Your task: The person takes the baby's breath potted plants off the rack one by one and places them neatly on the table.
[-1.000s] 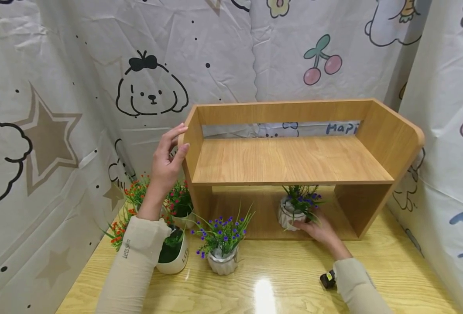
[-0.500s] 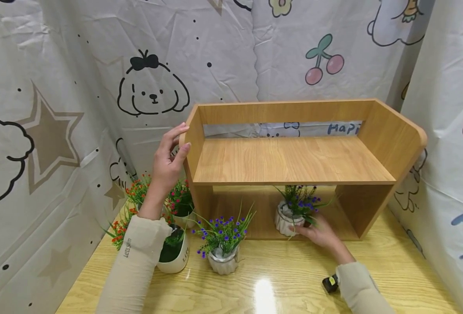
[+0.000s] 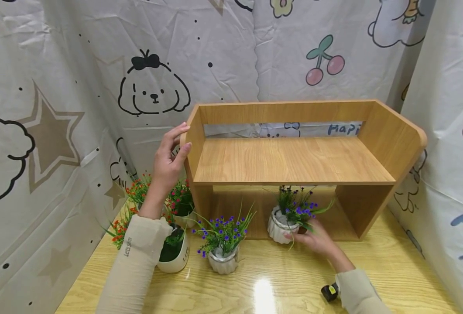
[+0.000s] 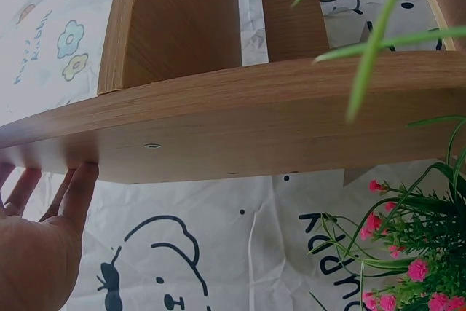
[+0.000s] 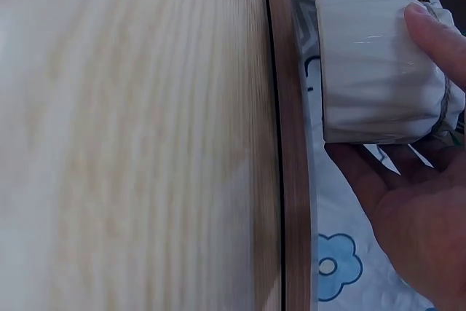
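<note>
My right hand (image 3: 311, 240) grips a white ribbed pot (image 3: 281, 226) with an artificial plant of purple-blue flowers, tilted at the front of the shelf's lower compartment. In the right wrist view the thumb lies on one side of the white pot (image 5: 378, 67) and the fingers on the other. My left hand (image 3: 168, 161) rests against the left side panel of the wooden shelf (image 3: 294, 159). From the left wrist, its fingertips (image 4: 86, 172) touch the panel's outer face. A second white pot with purple-blue flowers (image 3: 223, 259) stands on the table before the shelf.
Several potted plants with red and orange flowers cluster left of the shelf, partly behind my left arm, among them a white pot (image 3: 178, 257) with lettering. A small black object (image 3: 328, 292) lies by my right sleeve. Patterned cloth (image 3: 223, 52) hangs around the wooden table (image 3: 286, 279).
My right hand has brought the pot leftward and toward the front edge of the lower compartment. My left hand keeps its place on the side panel.
</note>
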A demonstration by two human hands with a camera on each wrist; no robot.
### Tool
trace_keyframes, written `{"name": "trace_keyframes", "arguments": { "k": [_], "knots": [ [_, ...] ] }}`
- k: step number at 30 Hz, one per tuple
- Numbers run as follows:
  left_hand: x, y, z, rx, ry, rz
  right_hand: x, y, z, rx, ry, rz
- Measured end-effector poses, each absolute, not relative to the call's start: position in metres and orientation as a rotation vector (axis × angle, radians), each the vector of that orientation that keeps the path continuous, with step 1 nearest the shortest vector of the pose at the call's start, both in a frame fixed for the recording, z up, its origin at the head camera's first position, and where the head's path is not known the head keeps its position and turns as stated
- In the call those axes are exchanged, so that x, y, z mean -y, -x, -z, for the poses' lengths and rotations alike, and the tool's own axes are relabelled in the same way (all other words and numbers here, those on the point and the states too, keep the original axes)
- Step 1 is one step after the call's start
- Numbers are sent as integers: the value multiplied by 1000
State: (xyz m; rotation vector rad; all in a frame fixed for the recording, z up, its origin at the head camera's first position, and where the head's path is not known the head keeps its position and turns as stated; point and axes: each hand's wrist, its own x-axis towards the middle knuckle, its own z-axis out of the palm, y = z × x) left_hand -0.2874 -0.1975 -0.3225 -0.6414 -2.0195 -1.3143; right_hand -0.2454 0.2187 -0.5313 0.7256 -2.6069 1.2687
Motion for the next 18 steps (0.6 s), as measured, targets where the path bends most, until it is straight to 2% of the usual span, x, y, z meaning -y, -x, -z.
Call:
{"name": "trace_keyframes", "arguments": {
  "k": [12,18],
  "knots": [
    [197,288,322,2007,651,1311,-207,228,528,2622,-841,-1349],
    [197,288,322,2021,638,1313,-202,220,527,2671,-812,-1375]
  ]
}}
